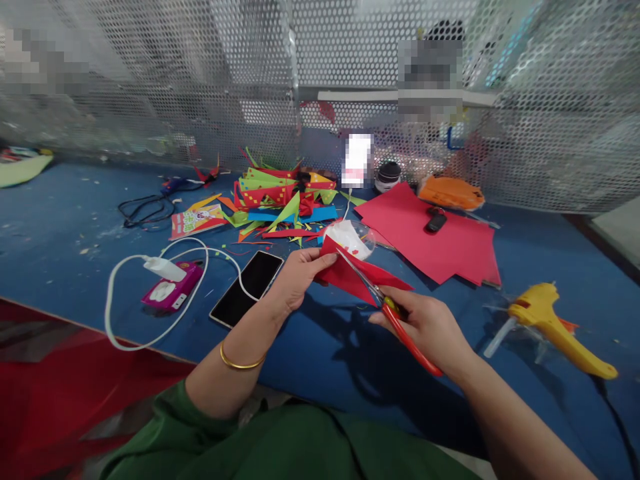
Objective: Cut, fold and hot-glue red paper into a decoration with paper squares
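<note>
In my left hand (300,277) a piece of red paper (355,283) is pinched at its left end, held above the blue table. My right hand (425,323) grips a pair of scissors (407,337) with red handles. Their metal blades lie across the red paper, tips pointing toward my left fingers. Just behind the paper is a clear round bowl (369,235) with something white in it. Larger red paper sheets (425,230) lie to the right, with a small black object (435,220) on top.
A yellow glue gun (547,320) lies at the right, its cord trailing off. To the left are a tablet or large phone (247,287), a purple power strip (173,287) and a white cable (111,313). Coloured paper scraps (280,217) cover the back, before a perforated metal screen (200,87).
</note>
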The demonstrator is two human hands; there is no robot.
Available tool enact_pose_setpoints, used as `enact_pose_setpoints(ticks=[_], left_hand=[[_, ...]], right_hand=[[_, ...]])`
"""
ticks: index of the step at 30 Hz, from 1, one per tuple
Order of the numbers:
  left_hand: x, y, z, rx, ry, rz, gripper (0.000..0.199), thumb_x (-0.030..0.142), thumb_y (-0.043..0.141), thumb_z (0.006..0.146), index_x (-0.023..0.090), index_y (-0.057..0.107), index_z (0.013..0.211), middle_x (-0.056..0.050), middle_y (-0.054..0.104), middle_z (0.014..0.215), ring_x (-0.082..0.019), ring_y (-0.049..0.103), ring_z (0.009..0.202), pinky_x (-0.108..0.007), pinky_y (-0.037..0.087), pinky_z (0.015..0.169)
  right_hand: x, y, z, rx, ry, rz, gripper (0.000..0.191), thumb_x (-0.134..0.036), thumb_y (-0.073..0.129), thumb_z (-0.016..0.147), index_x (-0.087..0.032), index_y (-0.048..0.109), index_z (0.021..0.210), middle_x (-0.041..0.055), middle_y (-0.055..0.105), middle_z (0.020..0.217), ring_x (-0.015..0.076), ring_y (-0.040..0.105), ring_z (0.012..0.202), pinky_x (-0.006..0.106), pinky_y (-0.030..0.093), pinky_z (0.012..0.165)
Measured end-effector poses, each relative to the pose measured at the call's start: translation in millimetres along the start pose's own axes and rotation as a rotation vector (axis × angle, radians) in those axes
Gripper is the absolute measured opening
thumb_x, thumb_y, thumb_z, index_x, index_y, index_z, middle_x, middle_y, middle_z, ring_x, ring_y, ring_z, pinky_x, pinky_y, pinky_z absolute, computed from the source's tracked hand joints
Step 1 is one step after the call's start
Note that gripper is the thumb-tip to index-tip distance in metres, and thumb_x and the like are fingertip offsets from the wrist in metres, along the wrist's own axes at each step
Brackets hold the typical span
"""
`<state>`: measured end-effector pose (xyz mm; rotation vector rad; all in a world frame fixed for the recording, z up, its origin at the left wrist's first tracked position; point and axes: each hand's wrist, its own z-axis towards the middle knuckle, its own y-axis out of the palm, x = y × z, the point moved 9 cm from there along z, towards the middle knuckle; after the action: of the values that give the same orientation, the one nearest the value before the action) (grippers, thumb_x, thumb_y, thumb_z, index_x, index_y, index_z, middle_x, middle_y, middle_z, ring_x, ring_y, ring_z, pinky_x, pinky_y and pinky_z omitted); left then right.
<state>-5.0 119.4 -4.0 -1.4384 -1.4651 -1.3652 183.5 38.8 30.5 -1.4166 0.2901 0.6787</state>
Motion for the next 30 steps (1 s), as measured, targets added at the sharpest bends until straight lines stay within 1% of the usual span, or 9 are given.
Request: enact_pose_setpoints(ticks=[4, 9, 11, 13, 16, 18, 22, 26, 30], left_hand=[[-4, -0.6, 1, 0.005, -0.032, -0.026, 0.018, 0.032, 0.083, 0.072, 0.017, 0.079, 0.081, -0.004, 0.076, 0.073, -0.013, 0.065, 0.059, -0.023, 0.046, 0.053], [-4, 0.4, 2, -0.007, -0.051, -0.021, 0.019, 0.034, 0.083, 0.073, 0.018, 0.079, 0.081, -0.004, 0.076, 0.074, -0.013, 0.065, 0.06, -0.024, 0.047, 0.056], [0, 1.8, 1, -0.025, -0.036, -0.029, 0.022, 0.039, 0.082, 0.075, 0.017, 0.079, 0.08, -0.004, 0.075, 0.072, -0.014, 0.064, 0.061, -0.026, 0.049, 0.06], [6, 1.6, 2, -0.027, 0.018, -0.041, 0.025, 0.043, 0.081, 0.076, 0.018, 0.078, 0.079, -0.004, 0.075, 0.072, -0.015, 0.066, 0.064, -0.027, 0.051, 0.064], [18, -6.3, 2, 0.052, 0.143, -0.034, 0.023, 0.04, 0.084, 0.073, 0.019, 0.077, 0.078, -0.001, 0.074, 0.073, -0.014, 0.065, 0.066, -0.025, 0.05, 0.065], [21, -11.3, 1, 0.108, 0.182, -0.029, 0.022, 0.037, 0.086, 0.07, 0.019, 0.077, 0.077, -0.001, 0.074, 0.073, -0.013, 0.064, 0.066, -0.024, 0.05, 0.064], [18, -12.3, 1, 0.137, 0.156, -0.067, 0.027, 0.038, 0.089, 0.064, 0.017, 0.076, 0.075, -0.001, 0.074, 0.073, -0.014, 0.065, 0.066, -0.026, 0.052, 0.066], [19, -12.2, 0, 0.165, 0.158, -0.089, 0.03, 0.038, 0.092, 0.058, 0.017, 0.076, 0.071, 0.0, 0.073, 0.069, -0.012, 0.063, 0.063, -0.024, 0.05, 0.063], [19, -11.3, -1, 0.175, 0.152, -0.087, 0.027, 0.037, 0.09, 0.06, 0.017, 0.076, 0.07, 0.0, 0.073, 0.068, -0.011, 0.061, 0.061, -0.023, 0.049, 0.061]], right_hand=[[1, 3, 0, -0.01, 0.001, 0.014, 0.068, -0.081, 0.047, 0.087, -0.021, 0.078, 0.097, 0.0007, 0.065, 0.06, 0.0145, 0.053, 0.05, 0.026, 0.042, 0.05], [2, 3, 0, -0.009, 0.011, 0.018, 0.069, -0.081, 0.046, 0.087, -0.021, 0.078, 0.102, -0.0004, 0.063, 0.059, 0.0142, 0.052, 0.051, 0.026, 0.042, 0.05], [3, 4, 0, -0.02, 0.022, 0.017, 0.066, -0.08, 0.047, 0.088, -0.022, 0.078, 0.101, -0.0009, 0.063, 0.06, 0.0139, 0.053, 0.052, 0.025, 0.042, 0.051], [3, 3, 0, -0.023, 0.028, 0.006, 0.063, -0.078, 0.048, 0.089, -0.023, 0.077, 0.099, -0.0009, 0.064, 0.06, 0.0138, 0.054, 0.052, 0.025, 0.042, 0.051], [1, 3, 0, -0.022, 0.025, -0.018, 0.06, -0.075, 0.048, 0.09, -0.024, 0.077, 0.098, 0.0003, 0.068, 0.065, 0.0147, 0.058, 0.054, 0.025, 0.044, 0.053], [-1, 3, 0, -0.026, 0.021, -0.02, 0.057, -0.074, 0.05, 0.09, -0.024, 0.077, 0.099, 0.0008, 0.07, 0.067, 0.0156, 0.061, 0.056, 0.026, 0.045, 0.054], [-1, 4, 0, -0.025, 0.031, -0.013, 0.051, -0.068, 0.057, 0.088, -0.024, 0.076, 0.107, 0.0008, 0.073, 0.069, 0.0168, 0.065, 0.058, 0.026, 0.046, 0.055], [-3, 4, 0, -0.023, 0.021, -0.045, 0.049, -0.063, 0.061, 0.087, -0.024, 0.074, 0.113, 0.0007, 0.073, 0.069, 0.0177, 0.066, 0.056, 0.026, 0.045, 0.054], [-3, 3, 0, -0.013, 0.021, -0.063, 0.045, -0.059, 0.062, 0.087, -0.023, 0.075, 0.111, 0.0016, 0.074, 0.071, 0.0181, 0.066, 0.057, 0.026, 0.045, 0.054]])
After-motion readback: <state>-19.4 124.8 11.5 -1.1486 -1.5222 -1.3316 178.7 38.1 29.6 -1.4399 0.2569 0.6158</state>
